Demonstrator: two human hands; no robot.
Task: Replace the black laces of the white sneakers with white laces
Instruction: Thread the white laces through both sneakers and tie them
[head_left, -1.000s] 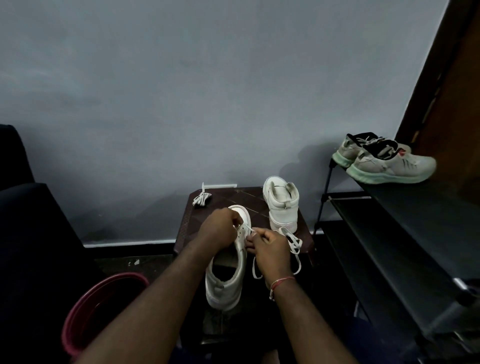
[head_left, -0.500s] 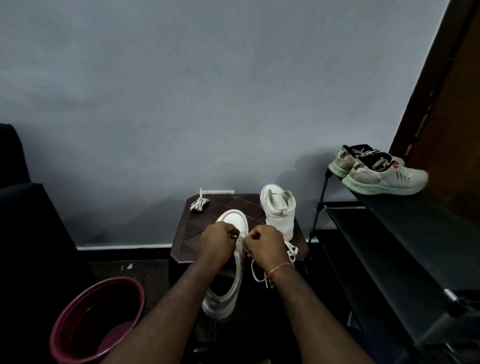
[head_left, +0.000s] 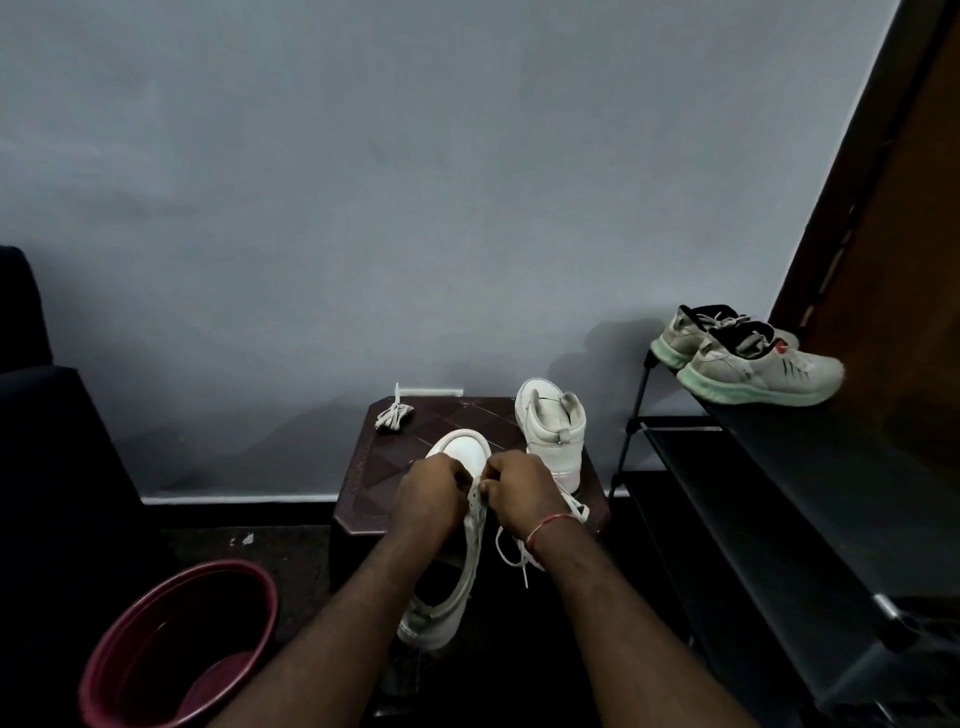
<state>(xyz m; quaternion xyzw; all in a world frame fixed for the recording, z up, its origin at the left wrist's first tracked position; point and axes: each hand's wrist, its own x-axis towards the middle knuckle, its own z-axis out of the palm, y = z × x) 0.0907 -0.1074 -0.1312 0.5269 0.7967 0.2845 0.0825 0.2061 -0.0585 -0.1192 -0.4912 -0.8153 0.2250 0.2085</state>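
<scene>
A white sneaker (head_left: 464, 453) lies on the dark brown stool (head_left: 384, 467), its toe pointing away from me. My left hand (head_left: 428, 491) is curled at the eyelets on the sneaker's left side; what it holds is hidden. My right hand (head_left: 522, 488) pinches a white lace (head_left: 506, 545) at the eyelets on the right, and the loose end hangs below my wrist. The second white sneaker (head_left: 551, 423) stands on the stool behind my right hand. A bundled white lace (head_left: 393, 415) lies at the stool's far left corner.
A maroon bucket (head_left: 130, 654) stands on the floor at lower left. A black shoe rack (head_left: 779, 493) on the right carries a pair of grey sneakers with green soles (head_left: 748, 364). A dark seat fills the left edge. A grey wall rises behind the stool.
My hands have come closer together over the toe end of the sneaker's eyelets. The view has shifted a little, and the sneakers have stayed in place.
</scene>
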